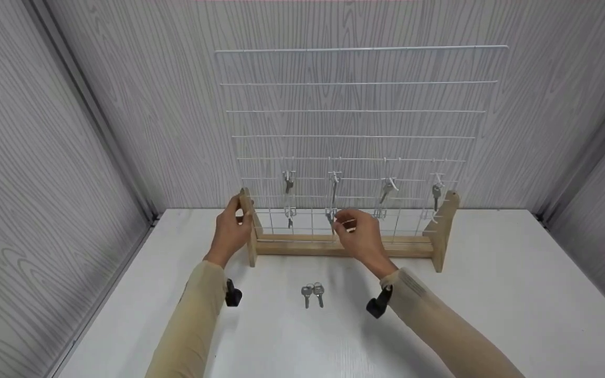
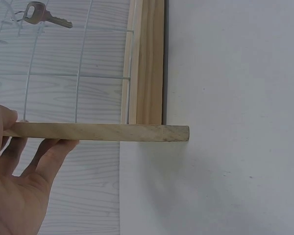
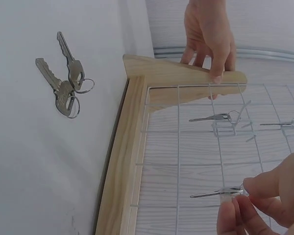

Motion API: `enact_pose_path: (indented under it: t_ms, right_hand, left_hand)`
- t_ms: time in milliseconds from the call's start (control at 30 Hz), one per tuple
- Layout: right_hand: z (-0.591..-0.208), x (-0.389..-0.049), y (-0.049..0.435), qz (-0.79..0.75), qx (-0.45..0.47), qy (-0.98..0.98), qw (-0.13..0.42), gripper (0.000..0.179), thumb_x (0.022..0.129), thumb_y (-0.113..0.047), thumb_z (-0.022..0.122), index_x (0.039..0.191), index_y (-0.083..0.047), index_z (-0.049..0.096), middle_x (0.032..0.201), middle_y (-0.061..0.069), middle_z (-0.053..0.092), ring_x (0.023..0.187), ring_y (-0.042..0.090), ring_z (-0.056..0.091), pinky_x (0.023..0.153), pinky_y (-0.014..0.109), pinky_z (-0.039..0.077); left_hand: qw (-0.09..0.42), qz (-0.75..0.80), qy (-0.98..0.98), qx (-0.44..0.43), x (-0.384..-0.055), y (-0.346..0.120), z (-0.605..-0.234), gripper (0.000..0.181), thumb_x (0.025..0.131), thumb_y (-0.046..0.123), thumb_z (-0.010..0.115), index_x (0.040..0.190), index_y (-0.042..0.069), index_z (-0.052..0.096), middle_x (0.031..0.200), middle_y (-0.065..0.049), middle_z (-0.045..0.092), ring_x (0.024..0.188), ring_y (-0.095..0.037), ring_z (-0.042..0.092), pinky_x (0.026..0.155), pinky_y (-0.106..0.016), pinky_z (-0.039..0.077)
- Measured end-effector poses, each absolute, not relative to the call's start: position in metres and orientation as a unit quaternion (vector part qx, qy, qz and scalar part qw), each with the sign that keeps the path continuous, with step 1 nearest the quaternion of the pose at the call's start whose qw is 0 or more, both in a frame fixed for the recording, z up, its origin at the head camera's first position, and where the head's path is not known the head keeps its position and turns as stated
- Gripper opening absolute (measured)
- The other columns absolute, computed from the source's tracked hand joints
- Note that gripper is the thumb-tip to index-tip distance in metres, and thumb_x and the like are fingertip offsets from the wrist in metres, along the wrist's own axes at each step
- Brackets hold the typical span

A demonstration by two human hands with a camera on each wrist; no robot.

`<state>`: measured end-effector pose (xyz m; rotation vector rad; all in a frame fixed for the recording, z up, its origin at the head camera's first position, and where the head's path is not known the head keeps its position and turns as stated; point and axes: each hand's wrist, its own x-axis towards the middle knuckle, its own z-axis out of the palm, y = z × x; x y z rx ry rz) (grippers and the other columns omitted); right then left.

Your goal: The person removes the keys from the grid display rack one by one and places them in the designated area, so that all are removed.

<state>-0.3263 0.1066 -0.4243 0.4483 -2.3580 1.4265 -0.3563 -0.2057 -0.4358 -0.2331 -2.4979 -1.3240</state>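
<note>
My left hand point(image 1: 230, 231) grips the wooden end panel point(image 2: 98, 131) on the left of a white wire grid rack point(image 1: 355, 137), thumb on one side and fingers on the other. At a lower-row hook, second from the left, my right hand point(image 1: 360, 236) pinches the ring end of a silver key point(image 3: 208, 194). That key's blade sticks out past the fingertips, and the fingers partly hide its ring and the hook. Left of it, another key point(image 3: 209, 118) hangs by its ring on a lower hook.
Two loose keys point(image 1: 306, 294) with rings lie on the white table point(image 1: 281, 341) in front of the rack. Several keys point(image 1: 436, 195) hang along the upper hooks. A wooden base bar point(image 1: 302, 248) joins the end panels. Behind stands a grey wood-patterned wall point(image 1: 145, 105).
</note>
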Motion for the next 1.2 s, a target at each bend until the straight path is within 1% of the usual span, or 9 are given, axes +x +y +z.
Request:
enact_pose_path:
  t_ms: [167,333,567,800,1000,1200]
  right_hand:
    - [-0.424,-0.333,0.103,0.507,0.141,-0.832,0.173,0.016,0.099,-0.003,0.072,0.115,0.0,0.076,0.109,0.015,0.077,0.099,0.031,0.076,0.088,0.043,0.066]
    - [-0.422,-0.336,0.1,0.516,0.129,-0.83,0.167,0.02,0.099,-0.003,0.07,0.119,0.001,0.074,0.109,0.014,0.077,0.1,0.029,0.075,0.089,0.041,0.065]
    - [-0.42,-0.339,0.097,0.515,0.127,-0.832,0.164,0.021,0.1,-0.003,0.069,0.12,0.0,0.074,0.11,0.013,0.077,0.1,0.029,0.075,0.088,0.041,0.065]
    - [-0.42,-0.342,0.095,0.503,0.133,-0.833,0.187,0.019,0.098,0.002,0.068,0.115,0.003,0.075,0.107,0.016,0.077,0.097,0.032,0.076,0.089,0.043,0.065]
    - [-0.42,-0.343,0.094,0.508,0.126,-0.831,0.188,0.016,0.098,0.003,0.068,0.113,0.002,0.075,0.105,0.016,0.077,0.096,0.031,0.075,0.089,0.041,0.065]
    - [-0.419,-0.343,0.094,0.507,0.124,-0.831,0.191,0.013,0.097,0.003,0.069,0.109,0.002,0.075,0.102,0.014,0.078,0.095,0.03,0.075,0.089,0.041,0.065]
  left_hand:
    - [0.146,-0.457,-0.874,-0.074,-0.358,-0.205,-0.436,0.054,0.111,0.012,0.049,0.163,0.007,0.037,0.161,-0.021,0.05,0.128,-0.043,0.066,0.103,-0.053,0.062]
    - [0.144,-0.45,-0.879,-0.067,-0.357,-0.204,-0.435,0.057,0.111,0.014,0.049,0.166,0.008,0.034,0.162,-0.021,0.048,0.129,-0.043,0.065,0.105,-0.052,0.061]
    - [0.15,-0.457,-0.874,-0.072,-0.358,-0.205,-0.436,0.054,0.111,0.013,0.049,0.163,0.006,0.037,0.159,-0.02,0.052,0.126,-0.042,0.067,0.103,-0.052,0.062]
    - [0.145,-0.475,-0.865,-0.075,-0.356,-0.205,-0.435,0.057,0.111,0.013,0.05,0.165,0.006,0.035,0.16,-0.021,0.051,0.126,-0.041,0.067,0.101,-0.052,0.063]
    - [0.145,-0.472,-0.866,-0.076,-0.355,-0.204,-0.434,0.056,0.111,0.013,0.05,0.164,0.006,0.035,0.161,-0.021,0.05,0.128,-0.043,0.066,0.102,-0.053,0.062]
    - [0.151,-0.475,-0.863,-0.08,-0.355,-0.205,-0.435,0.055,0.111,0.012,0.051,0.164,0.006,0.037,0.159,-0.021,0.052,0.127,-0.042,0.067,0.101,-0.053,0.063]
